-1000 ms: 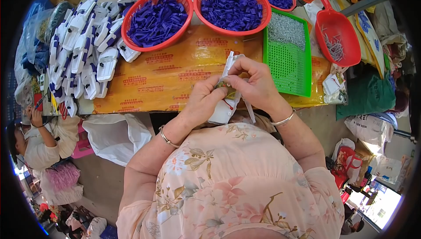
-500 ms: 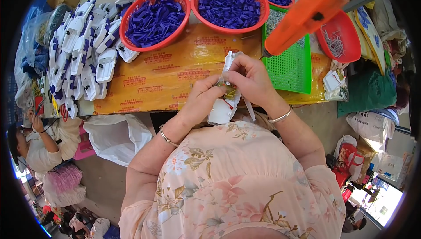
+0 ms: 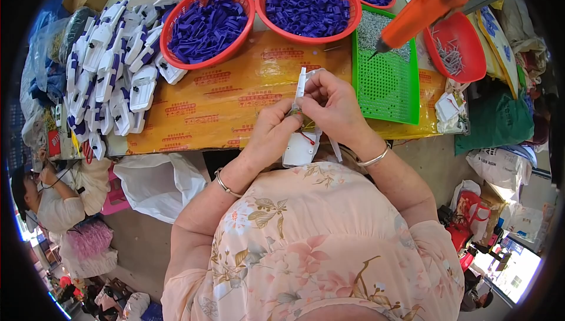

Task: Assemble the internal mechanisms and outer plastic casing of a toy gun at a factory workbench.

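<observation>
Close to my body at the table's front edge, both hands hold a white plastic housing (image 3: 301, 150) with thin red and yellow wires in its open middle. My left hand (image 3: 272, 131) pinches its left side, thumb and fingers closed. On the upper right side, my right hand (image 3: 333, 108) is closed around the narrow white end piece (image 3: 301, 81), which points away from me. My fingers cover much of the inside. An orange electric screwdriver (image 3: 425, 10) hangs above the table to the right, touched by neither hand.
Red baskets of purple plastic parts (image 3: 209, 27) stand at the back. At right are a green tray (image 3: 385, 94) with small screws (image 3: 376, 27) and a red bowl (image 3: 471, 41) of metal pins. White-and-purple housings (image 3: 112, 74) pile up at left. Another person (image 3: 56, 197) sits far left.
The hanging screwdriver has swung up and away, toward the upper right. The white end piece has turned more edge-on between my fingers. My hands keep nearly the same place.
</observation>
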Demonstrator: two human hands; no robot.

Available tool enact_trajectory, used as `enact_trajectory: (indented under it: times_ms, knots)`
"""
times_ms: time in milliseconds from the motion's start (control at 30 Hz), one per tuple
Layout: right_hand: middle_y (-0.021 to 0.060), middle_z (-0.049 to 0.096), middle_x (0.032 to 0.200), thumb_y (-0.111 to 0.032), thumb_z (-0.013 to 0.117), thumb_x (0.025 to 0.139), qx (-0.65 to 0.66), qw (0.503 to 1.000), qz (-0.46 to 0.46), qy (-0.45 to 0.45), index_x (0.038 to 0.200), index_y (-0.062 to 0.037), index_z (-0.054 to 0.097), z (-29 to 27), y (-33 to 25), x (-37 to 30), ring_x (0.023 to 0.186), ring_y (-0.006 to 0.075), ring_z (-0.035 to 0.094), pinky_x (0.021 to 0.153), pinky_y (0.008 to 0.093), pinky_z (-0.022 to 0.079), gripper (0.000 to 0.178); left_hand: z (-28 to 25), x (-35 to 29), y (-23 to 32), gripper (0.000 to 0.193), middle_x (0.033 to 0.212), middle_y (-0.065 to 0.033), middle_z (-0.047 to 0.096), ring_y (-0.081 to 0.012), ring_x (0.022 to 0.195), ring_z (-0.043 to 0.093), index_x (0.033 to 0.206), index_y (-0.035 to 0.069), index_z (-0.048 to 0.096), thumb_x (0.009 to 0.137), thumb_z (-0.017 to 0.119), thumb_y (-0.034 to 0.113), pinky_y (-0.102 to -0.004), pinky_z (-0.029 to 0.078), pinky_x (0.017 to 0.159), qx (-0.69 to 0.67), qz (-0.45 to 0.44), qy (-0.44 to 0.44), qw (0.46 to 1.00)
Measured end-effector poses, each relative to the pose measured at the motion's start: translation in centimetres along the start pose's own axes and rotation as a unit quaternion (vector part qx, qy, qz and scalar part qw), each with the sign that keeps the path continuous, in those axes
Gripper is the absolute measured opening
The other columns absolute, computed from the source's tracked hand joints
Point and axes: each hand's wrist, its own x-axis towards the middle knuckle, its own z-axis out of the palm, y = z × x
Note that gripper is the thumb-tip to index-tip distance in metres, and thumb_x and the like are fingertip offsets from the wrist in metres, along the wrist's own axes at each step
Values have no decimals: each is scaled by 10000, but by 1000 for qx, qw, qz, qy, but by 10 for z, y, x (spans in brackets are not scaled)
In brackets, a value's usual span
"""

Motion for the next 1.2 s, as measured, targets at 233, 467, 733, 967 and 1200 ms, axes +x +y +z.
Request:
enact_trajectory:
  times_ms: [233,467,733,967,1200]
  knots:
    - [24,583,739,-30,649,784,-9,1000,-12,-8,866,19,556,-4,6,1,652,63,574,565,218,480,133,1,0,0,263,925,1,598,-49,821,518,1109,-25,580,885,481,71,-215,441,704,10,9,9,1000]
    - [39,596,724,-45,667,757,-47,999,-15,7,865,19,562,1,2,-1,629,76,573,558,230,477,164,4,-1,1,223,853,-18,611,-61,771,531,1048,-45,582,875,486,56,-233,458,658,19,20,25,999]
    - [33,580,657,-36,640,725,-75,996,-17,38,841,12,564,4,3,0,599,78,563,524,234,460,147,6,-1,4,226,851,-16,610,-56,772,524,1058,-42,584,883,483,60,-231,455,665,15,32,24,999]
    - [-13,570,709,12,627,784,4,1000,24,-16,830,-16,541,-6,2,5,622,33,526,547,194,432,101,3,-2,-1,261,925,-16,612,-55,812,532,1121,-23,575,882,504,55,-220,454,695,46,27,14,998]
    - [11,574,695,-44,624,782,24,1000,9,-7,809,9,564,-5,6,5,589,47,503,502,218,412,85,5,-2,-2,270,951,-33,615,-68,833,543,1133,-25,564,881,523,64,-231,462,713,41,8,44,998]
